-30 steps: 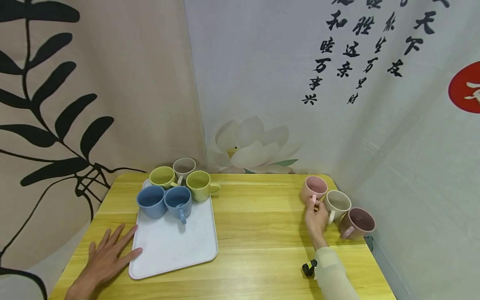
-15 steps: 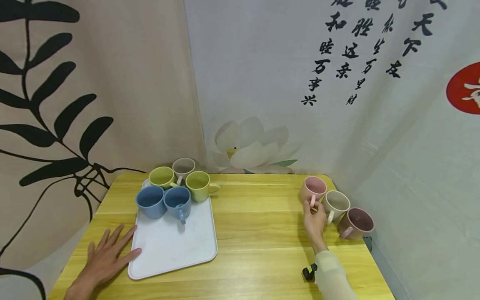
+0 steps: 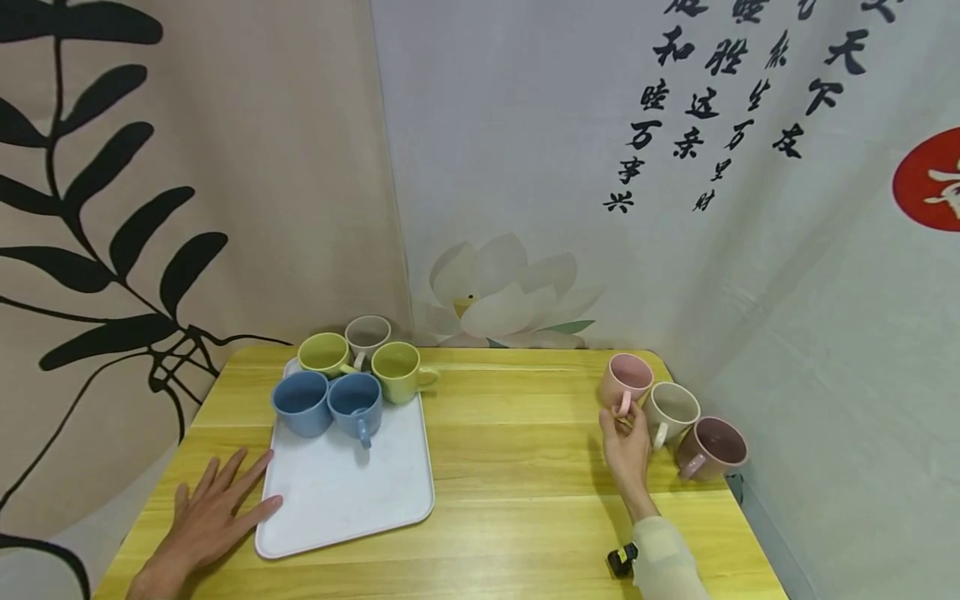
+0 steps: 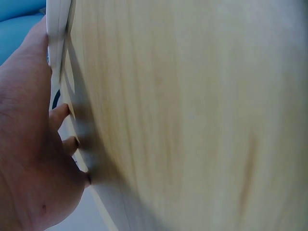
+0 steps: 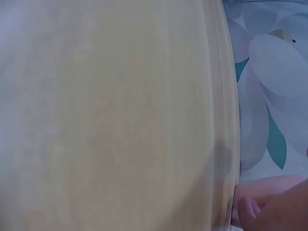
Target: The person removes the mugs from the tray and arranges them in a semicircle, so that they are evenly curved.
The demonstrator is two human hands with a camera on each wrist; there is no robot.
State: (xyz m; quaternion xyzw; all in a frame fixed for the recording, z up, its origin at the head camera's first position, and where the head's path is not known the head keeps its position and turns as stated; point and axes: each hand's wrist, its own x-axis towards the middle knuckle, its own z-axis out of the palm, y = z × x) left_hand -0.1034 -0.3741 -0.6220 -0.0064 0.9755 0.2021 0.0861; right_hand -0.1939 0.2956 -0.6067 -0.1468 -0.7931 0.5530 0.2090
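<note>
In the head view, a pink mug (image 3: 627, 377) stands at the table's back right corner, its handle facing the person. My right hand (image 3: 627, 454) is right at that handle, thumb and fingers spread apart on either side of it. A cream mug (image 3: 672, 406) and a mauve mug (image 3: 712, 448) stand close by in a slanting row. My left hand (image 3: 210, 517) lies with fingers spread beside a white tray (image 3: 352, 508), index finger and thumb at its left edge. In the left wrist view the left hand (image 4: 38, 144) has its fingertips on the tabletop.
Grouped on the tray's far part are two blue mugs (image 3: 302, 404), two yellow-green mugs (image 3: 397, 372) and a grey-white mug (image 3: 368, 335). The wooden table (image 3: 517, 467) runs back to a printed curtain (image 3: 510, 167), with another cloth on the right.
My right thumb has moved away from the pink mug's handle, and the hand has drawn slightly toward the person. The pink mug stays in place; the left hand rests unmoved by the tray.
</note>
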